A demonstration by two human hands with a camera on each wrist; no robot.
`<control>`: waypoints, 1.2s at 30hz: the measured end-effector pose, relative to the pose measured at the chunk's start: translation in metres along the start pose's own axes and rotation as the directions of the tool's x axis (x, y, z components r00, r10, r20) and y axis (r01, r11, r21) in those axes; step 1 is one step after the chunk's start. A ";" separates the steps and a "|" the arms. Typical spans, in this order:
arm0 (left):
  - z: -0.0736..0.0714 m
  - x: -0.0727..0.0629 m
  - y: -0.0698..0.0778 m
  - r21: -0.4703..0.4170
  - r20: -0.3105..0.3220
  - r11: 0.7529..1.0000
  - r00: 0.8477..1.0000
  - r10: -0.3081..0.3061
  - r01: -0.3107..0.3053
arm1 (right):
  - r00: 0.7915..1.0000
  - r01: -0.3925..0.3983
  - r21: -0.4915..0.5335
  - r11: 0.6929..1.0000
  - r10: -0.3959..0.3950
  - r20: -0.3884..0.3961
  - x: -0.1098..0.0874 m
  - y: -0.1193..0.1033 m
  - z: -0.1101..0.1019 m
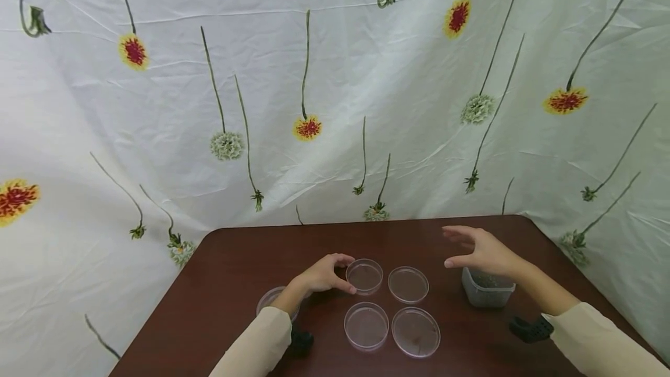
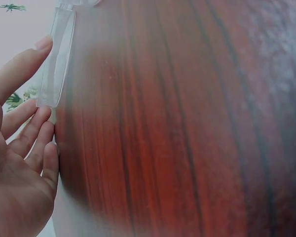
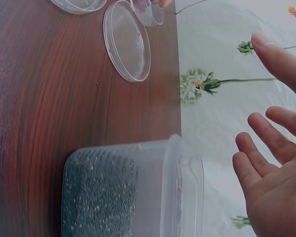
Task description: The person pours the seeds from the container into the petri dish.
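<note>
My left hand [image 1: 323, 275] grips a clear round petri dish [image 1: 364, 275] by its side, thumb on one edge and fingers on the other. In the left wrist view that dish [image 2: 56, 59] stands edge-on between the thumb and fingertips. Beside it lies another petri dish [image 1: 408, 285], with two more, one petri dish [image 1: 366, 326] and another petri dish [image 1: 416, 332], nearer me. My right hand [image 1: 484, 252] hovers above a clear plastic container [image 1: 487, 295], fingers spread and holding nothing. Dark granular material [image 3: 101, 192] fills part of that container.
A further petri dish [image 1: 269, 298] lies partly hidden under my left forearm. Everything stands on a dark reddish-brown wooden table [image 1: 251, 255]. Behind its far edge hangs a white cloth [image 1: 335, 74] printed with flowers. Black devices are strapped to both wrists.
</note>
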State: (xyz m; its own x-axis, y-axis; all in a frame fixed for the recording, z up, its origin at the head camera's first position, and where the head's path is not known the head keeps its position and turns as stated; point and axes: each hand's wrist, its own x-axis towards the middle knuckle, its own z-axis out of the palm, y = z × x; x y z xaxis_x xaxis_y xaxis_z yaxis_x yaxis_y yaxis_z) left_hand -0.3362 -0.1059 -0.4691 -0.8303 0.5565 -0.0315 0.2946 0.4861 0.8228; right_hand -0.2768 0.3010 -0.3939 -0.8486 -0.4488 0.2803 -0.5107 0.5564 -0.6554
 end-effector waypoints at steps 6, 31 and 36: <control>0.001 0.001 -0.003 0.018 -0.012 1.000 1.000 0.010 -0.009 | 1.000 -0.021 0.009 1.000 0.021 -0.020 -0.009 0.003 -0.008; 0.000 0.001 -0.003 0.038 -0.007 0.999 1.000 0.004 -0.004 | 0.987 -0.142 -0.041 0.989 0.145 0.066 -0.044 0.038 -0.029; 0.000 0.002 -0.003 0.052 0.005 0.999 1.000 0.012 -0.012 | 0.975 -0.172 0.047 0.984 0.164 0.149 -0.053 0.048 -0.027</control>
State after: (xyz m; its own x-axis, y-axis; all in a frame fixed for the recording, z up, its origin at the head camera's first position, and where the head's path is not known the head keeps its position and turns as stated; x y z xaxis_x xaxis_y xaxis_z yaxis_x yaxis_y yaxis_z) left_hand -0.3387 -0.1058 -0.4714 -0.8244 0.5655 -0.0244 0.3287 0.5134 0.7927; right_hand -0.2600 0.3708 -0.4211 -0.8904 -0.4510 0.0614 -0.3499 0.5918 -0.7262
